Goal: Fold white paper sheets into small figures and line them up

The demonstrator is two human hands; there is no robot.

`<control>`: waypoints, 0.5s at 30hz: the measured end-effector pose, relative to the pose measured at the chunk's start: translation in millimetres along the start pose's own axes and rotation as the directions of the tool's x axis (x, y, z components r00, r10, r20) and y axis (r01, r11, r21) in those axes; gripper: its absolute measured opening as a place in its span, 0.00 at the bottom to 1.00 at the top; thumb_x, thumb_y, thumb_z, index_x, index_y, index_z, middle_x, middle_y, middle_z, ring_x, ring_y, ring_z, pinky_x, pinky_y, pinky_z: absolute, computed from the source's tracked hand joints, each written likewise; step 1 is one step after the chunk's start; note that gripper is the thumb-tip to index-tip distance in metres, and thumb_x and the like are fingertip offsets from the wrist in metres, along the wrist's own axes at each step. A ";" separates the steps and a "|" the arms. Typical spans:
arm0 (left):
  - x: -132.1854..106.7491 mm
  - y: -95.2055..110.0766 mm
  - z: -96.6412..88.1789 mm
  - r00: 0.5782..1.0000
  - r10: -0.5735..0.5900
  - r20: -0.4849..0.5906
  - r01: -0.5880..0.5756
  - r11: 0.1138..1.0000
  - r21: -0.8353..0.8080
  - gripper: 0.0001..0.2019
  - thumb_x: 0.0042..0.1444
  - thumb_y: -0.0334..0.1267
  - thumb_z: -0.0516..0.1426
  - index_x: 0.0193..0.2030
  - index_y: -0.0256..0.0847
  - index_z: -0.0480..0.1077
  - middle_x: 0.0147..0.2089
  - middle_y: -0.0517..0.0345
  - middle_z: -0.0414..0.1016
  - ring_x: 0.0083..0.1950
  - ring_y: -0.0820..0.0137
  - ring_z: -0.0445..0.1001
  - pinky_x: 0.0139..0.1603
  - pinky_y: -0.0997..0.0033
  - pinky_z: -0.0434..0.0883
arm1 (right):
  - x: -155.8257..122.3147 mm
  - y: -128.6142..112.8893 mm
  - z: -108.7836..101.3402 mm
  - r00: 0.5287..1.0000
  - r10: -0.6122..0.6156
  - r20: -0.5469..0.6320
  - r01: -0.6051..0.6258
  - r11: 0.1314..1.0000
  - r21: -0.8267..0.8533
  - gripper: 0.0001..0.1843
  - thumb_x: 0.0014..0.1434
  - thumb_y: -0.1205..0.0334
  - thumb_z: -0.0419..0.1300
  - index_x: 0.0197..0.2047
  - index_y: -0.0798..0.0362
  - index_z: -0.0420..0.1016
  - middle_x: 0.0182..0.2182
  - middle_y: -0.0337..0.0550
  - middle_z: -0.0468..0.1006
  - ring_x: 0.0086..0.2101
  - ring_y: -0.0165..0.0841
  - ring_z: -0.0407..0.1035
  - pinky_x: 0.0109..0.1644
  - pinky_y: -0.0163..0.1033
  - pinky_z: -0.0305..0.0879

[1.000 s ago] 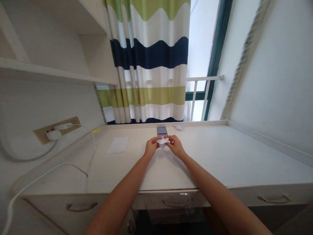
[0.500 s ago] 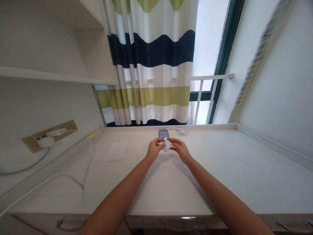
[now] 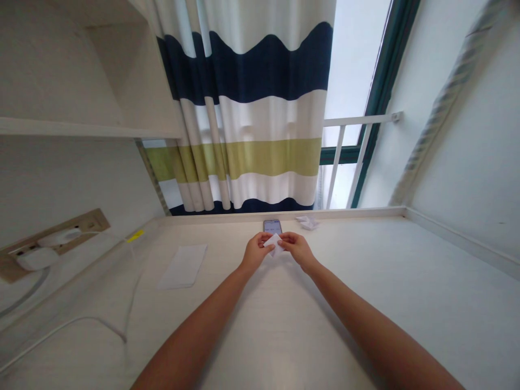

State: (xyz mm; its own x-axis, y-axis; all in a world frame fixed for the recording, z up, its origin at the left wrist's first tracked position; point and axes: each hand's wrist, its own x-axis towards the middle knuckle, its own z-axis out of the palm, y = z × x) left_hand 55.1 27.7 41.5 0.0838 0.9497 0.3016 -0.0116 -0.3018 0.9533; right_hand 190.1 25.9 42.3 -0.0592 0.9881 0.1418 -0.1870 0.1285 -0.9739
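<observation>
My left hand [image 3: 254, 252] and my right hand [image 3: 298, 249] meet over the middle of a pale wooden desk [image 3: 284, 319]. Between their pinched fingertips they hold a small folded piece of white paper [image 3: 273, 244], each hand on one side of it. Just behind the paper a phone [image 3: 272, 225] lies flat on the desk with its screen lit. A flat white sheet of paper [image 3: 181, 265] lies on the desk to the left of my left hand.
A small crumpled white paper [image 3: 308, 221] lies by the desk's back edge near the window rail [image 3: 357, 120]. A striped curtain [image 3: 247, 108] hangs behind. On the left wall sits a socket strip [image 3: 44, 244] with plugs, and a white cable [image 3: 81, 322] trails over the desk.
The view has tilted down and moved closer to the desk, so the drawers are out of sight. Both hands have turned the small paper slightly while keeping hold of it.
</observation>
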 end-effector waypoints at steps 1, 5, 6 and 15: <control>2.7 -1.7 -0.3 1.000 -0.009 0.006 0.009 1.000 0.001 0.12 0.36 0.25 0.58 0.31 0.35 0.66 0.34 0.56 0.72 0.35 0.72 0.70 0.37 0.73 0.66 | 2.6 0.4 0.1 1.000 0.008 0.001 -0.008 1.000 -0.008 0.14 0.33 0.61 0.65 0.25 0.56 0.70 0.20 0.38 0.73 0.23 0.28 0.66 0.29 0.35 0.61; 11.9 -7.7 0.3 0.997 -0.038 0.069 0.040 0.999 -0.036 0.14 0.37 0.25 0.58 0.33 0.36 0.65 0.33 0.56 0.72 0.36 0.71 0.71 0.36 0.73 0.66 | 12.7 2.3 0.3 1.000 -0.006 -0.008 0.005 0.997 -0.073 0.13 0.36 0.56 0.63 0.26 0.57 0.71 0.20 0.37 0.72 0.21 0.26 0.63 0.26 0.33 0.56; 13.8 -9.2 0.7 0.996 -0.043 0.084 0.047 0.998 -0.047 0.14 0.36 0.25 0.58 0.34 0.36 0.64 0.33 0.56 0.72 0.36 0.71 0.71 0.36 0.73 0.66 | 15.2 3.2 0.0 1.000 -0.015 -0.006 0.015 0.996 -0.088 0.14 0.37 0.56 0.62 0.25 0.57 0.71 0.19 0.37 0.72 0.20 0.25 0.62 0.25 0.32 0.56; 17.7 -30.8 0.8 0.991 -0.095 0.093 0.104 0.990 -0.092 0.15 0.35 0.25 0.59 0.33 0.37 0.63 0.35 0.55 0.72 0.38 0.70 0.71 0.36 0.73 0.66 | 29.8 22.6 -6.8 0.998 -0.054 0.015 0.056 0.971 -0.232 0.14 0.39 0.52 0.60 0.23 0.57 0.71 0.18 0.38 0.71 0.20 0.27 0.60 0.25 0.33 0.54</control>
State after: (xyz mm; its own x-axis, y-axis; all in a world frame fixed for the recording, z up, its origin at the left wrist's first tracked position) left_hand 57.8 53.7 17.4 0.1765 0.9623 0.2068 -0.0942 -0.1926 0.9767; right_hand 190.8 58.8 23.3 -0.0633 0.9784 0.1967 0.0429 0.1996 -0.9789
